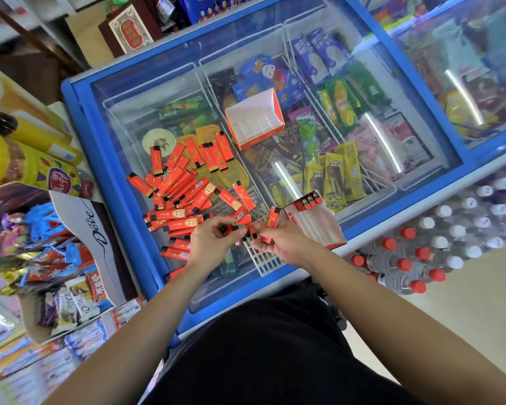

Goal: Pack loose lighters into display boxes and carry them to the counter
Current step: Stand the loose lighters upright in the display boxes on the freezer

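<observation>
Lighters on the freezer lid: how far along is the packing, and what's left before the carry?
Early. The near display box holds only three lighters along its far edge; the far display box looks empty. In hand: the left hand and right hand each grip a few lighters. Left: the big loose pile on the freezer lid, then filling both boxes and carrying them off.

On my freezer lid [123, 92]: 2 display boxes [254, 119] [314, 219], 3 lighters [308, 200] slotted in nearer one, approx 30+ loose lighters [184, 182] left of them.
</observation>
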`<state>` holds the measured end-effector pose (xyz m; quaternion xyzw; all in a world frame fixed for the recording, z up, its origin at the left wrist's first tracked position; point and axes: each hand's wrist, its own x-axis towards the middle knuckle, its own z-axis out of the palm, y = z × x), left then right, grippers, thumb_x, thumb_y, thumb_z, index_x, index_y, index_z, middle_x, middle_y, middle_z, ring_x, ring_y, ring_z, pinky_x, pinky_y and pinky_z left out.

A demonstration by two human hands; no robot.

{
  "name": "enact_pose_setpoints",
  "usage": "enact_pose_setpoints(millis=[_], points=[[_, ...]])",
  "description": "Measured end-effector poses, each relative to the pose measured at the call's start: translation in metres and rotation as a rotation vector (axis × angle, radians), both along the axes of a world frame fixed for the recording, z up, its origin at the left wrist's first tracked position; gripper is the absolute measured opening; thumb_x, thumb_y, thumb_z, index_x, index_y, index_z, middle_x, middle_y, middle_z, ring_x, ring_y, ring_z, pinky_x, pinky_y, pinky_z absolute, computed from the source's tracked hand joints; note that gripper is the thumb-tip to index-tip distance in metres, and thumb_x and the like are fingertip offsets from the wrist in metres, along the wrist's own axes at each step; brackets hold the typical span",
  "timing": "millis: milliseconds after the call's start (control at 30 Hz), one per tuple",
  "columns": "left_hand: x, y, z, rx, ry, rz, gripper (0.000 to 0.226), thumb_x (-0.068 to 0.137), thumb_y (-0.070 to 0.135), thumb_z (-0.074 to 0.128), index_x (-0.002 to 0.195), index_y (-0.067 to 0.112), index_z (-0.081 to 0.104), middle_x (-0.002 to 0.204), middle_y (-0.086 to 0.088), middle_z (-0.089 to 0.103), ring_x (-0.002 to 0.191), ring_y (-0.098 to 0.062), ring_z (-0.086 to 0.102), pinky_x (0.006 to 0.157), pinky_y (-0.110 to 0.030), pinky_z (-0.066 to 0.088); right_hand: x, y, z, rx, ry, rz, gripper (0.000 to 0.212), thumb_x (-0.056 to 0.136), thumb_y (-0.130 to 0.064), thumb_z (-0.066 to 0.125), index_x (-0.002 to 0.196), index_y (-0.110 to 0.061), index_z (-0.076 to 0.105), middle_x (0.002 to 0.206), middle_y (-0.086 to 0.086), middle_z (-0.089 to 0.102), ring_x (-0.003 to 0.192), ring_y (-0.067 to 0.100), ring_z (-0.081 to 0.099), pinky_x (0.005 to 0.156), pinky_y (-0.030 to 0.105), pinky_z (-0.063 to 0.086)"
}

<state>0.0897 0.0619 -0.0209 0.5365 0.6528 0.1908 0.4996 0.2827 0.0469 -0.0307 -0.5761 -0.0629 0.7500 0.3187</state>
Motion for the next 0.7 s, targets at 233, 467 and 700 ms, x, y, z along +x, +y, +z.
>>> enact_pose_setpoints(millis=[233,467,700], points=[[0.001,-0.001,0.003,0.0,-0.019,0.012,0.025,0.079,0.046,0.084,0.097,0.033,0.072,0.062,-0.004,0.07,0.056,-0.039,0.064,0.049,-0.033,0.046,0.009,-0.006,0.009,0.136,0.014,0.194,0.031,0.097,-0.017,0.063,0.119,0.005,0.066,0.088,0.01,0.069,0.071,0.014,0.064,0.072,0.027,0.056],[0.001,0.0,0.002,-0.016,-0.02,0.027,0.025,0.077,0.046,0.085,0.095,0.034,0.074,0.071,0.004,0.071,0.056,-0.03,0.064,0.054,-0.037,0.051,0.004,-0.011,0.003,0.201,-0.178,0.239,0.038,0.092,-0.03,0.071,0.109,0.004,0.072,0.104,0.022,0.073,0.073,0.019,0.066,0.076,0.032,0.058],[0.003,-0.001,0.007,-0.013,-0.031,0.039,0.024,0.08,0.038,0.084,0.098,0.026,0.074,0.059,0.017,0.066,0.041,-0.008,0.05,0.047,-0.018,0.039,-0.001,-0.012,0.002,0.254,-0.231,0.24,0.03,0.094,-0.026,0.069,0.105,0.001,0.074,0.091,0.016,0.071,0.069,0.019,0.063,0.073,0.034,0.055]])
